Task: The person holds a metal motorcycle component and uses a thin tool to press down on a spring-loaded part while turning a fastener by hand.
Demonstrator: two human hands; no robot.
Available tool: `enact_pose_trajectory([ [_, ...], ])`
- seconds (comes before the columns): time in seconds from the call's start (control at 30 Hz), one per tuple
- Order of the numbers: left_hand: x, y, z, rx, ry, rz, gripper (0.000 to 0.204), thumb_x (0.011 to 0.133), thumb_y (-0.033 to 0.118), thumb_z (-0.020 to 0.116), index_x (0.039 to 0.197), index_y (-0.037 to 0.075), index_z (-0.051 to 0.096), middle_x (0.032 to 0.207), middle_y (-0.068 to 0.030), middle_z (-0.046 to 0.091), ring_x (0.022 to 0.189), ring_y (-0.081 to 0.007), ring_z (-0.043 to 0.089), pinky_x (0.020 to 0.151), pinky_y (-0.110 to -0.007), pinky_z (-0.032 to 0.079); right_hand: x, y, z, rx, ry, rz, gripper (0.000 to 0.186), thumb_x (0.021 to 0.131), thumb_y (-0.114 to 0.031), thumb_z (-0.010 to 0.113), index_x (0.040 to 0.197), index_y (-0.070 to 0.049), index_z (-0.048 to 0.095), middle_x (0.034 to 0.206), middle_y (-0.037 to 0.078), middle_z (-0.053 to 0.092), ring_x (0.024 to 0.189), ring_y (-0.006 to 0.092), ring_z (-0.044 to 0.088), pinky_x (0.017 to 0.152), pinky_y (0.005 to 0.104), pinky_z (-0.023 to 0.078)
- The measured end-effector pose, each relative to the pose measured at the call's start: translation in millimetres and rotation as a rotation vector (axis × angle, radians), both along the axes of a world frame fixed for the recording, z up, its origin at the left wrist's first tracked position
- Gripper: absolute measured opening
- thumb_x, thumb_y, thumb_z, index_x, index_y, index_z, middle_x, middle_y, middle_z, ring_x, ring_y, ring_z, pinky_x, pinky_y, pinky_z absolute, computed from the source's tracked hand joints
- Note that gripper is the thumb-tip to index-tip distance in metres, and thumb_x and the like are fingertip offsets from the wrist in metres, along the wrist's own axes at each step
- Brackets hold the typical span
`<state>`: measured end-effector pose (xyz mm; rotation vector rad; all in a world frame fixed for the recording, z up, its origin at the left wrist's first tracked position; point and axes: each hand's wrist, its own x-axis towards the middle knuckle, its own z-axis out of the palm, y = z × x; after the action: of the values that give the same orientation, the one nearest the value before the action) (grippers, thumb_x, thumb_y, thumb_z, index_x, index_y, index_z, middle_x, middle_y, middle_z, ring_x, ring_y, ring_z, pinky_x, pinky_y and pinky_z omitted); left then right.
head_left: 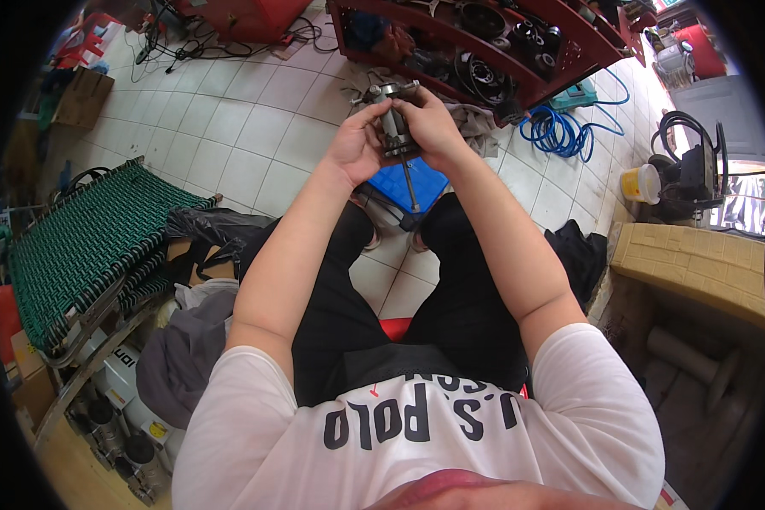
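Between my two hands is a grey metal gear puller, with arms and a ring-like top at its far end. Its long screw points back toward me and ends in a small bolt-like head. My left hand grips the body from the left, thumb on the near face. From the right, my right hand closes round the body, its thumb close to the left one. The fingers behind the tool are mostly hidden. Below the screw, on the floor, lies a flat blue object, partly covered by the tool.
A red metal rack full of machine parts stands ahead, crumpled cloth by its foot. Coiled blue hose lies to its right. A green woven folding bed is at left. At right are a yellow-labelled bucket and a taped box.
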<state>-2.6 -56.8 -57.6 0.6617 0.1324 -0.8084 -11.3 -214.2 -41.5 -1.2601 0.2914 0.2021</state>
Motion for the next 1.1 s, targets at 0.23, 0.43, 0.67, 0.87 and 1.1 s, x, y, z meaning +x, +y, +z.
enact_pose_trajectory([
  [0.23,-6.5,-7.1,3.5,-0.023,-0.005,0.058,0.046,0.105,0.043,0.058,0.14,0.014,0.055,0.131,-0.0094,0.067,0.124,-0.0285,0.065,0.106,-0.057,0.051,-2.1,0.3,4.8,-0.197,-0.066,-0.014,0.024,0.102,-0.011,0.061,0.124,0.0,0.061,0.109,0.01,0.07,0.097,0.016,0.066,0.083,0.033,0.055],
  [0.43,-9.6,-7.8,7.0,-0.096,0.009,0.093,0.052,0.106,0.052,0.051,0.141,0.013,0.055,0.135,-0.0087,0.066,0.127,-0.0283,0.063,0.107,-0.056,0.05,-3.7,-1.4,7.3,-0.26,-0.094,0.033,0.033,0.101,-0.011,0.062,0.131,0.002,0.062,0.114,0.012,0.071,0.099,0.0166,0.066,0.085,0.0322,0.055],
  [0.67,-5.9,-11.4,6.5,-0.041,0.016,0.131,0.05,0.107,0.05,0.052,0.137,0.011,0.059,0.13,-0.008,0.069,0.123,-0.0279,0.066,0.107,-0.053,0.051,4.3,-10.7,-10.1,-0.362,-0.154,0.045,0.035,0.096,-0.011,0.065,0.128,0.002,0.068,0.107,0.016,0.076,0.094,0.0201,0.07,0.081,0.0349,0.056],
  [0.87,-3.8,-6.9,4.9,-0.072,-0.001,0.114,0.047,0.105,0.048,0.056,0.136,0.013,0.059,0.129,-0.009,0.068,0.119,-0.0275,0.066,0.102,-0.054,0.053,-2.8,-16.4,14.1,-0.439,-0.143,0.141,0.033,0.101,-0.012,0.063,0.132,-0.001,0.065,0.105,0.01,0.073,0.091,0.0137,0.067,0.078,0.0313,0.056],
  [1.1,3.3,11.6,15.5,0.06,-0.189,0.232,0.044,0.103,0.036,0.064,0.133,0.004,0.061,0.12,-0.013,0.072,0.109,-0.0288,0.072,0.093,-0.047,0.059,17.1,-55.1,-3.9,-0.441,-0.051,0.085,0.036,0.095,-0.02,0.069,0.124,0.002,0.067,0.101,0.014,0.076,0.078,0.0222,0.076,0.065,0.0371,0.061],
])
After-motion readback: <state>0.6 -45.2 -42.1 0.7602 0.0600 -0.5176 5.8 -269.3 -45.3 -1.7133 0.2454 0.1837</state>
